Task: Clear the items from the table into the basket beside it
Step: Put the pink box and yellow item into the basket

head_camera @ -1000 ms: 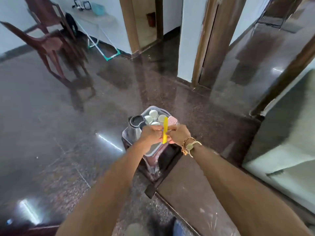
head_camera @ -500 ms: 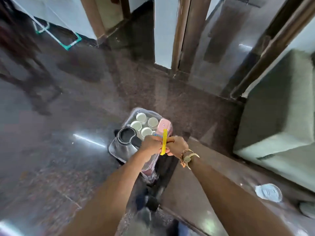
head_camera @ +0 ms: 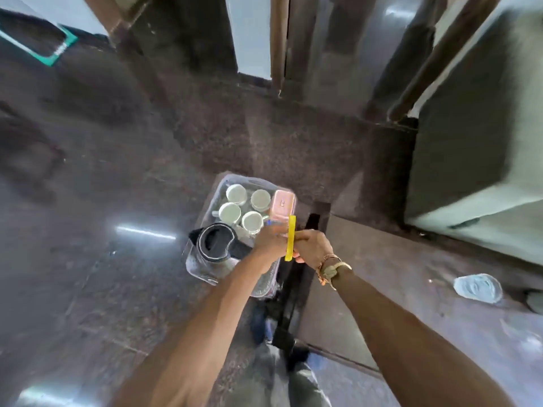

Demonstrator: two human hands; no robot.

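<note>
Head view: a flat yellow strip (head_camera: 291,241) stands upright between both hands, which meet knuckle to knuckle over the near right edge of the basket (head_camera: 219,186). The right hand (head_camera: 313,248) has its fingers curled in against the strip, pinching it from that side. The left hand (head_camera: 271,240) closes on it from the other, though motion blur smears its fingertips. Just beyond the grip, inside the clear plastic basket, lie four white cups (head_camera: 230,213) in two rows, mouths up, with a pink box (head_camera: 282,205) beside them, directly past the strip's top end. To the left of the grip, touching the left wrist's line, sits a clear jug (head_camera: 216,243) with a black lid, filling the basket's near left corner. A gold bracelet (head_camera: 329,270) rings the right wrist, just behind the grip. To the right of the hands runs the dark table (head_camera: 367,304), the basket beside its end on the floor. Well off to the right on the tabletop lies a pale blue round lid (head_camera: 477,287). Farther right again stands a grey-green sofa (head_camera: 470,171).
</note>
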